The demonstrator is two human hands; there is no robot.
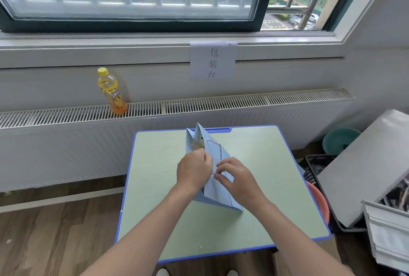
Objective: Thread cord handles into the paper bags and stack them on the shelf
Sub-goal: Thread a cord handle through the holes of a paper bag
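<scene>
On the radiator ledge at far left I see a yellow-capped drink bottle (pixel 111 92). My left hand (pixel 193 170) has its fingers curled onto the upper edge of the light-blue paper bag (pixel 218 189), which stands on the green tabletop (pixel 276 176). The twisted cord handle (pixel 218 146) loops across the bag's face. My right hand (pixel 238 181) pinches the cord's end against the bag. A teal basin (pixel 339 140) sits on the floor at right.

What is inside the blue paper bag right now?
Through the open top of the blue paper bag only a brownish inner patch shows. The left hand covers the near opening, so the rest is hidden.
</scene>
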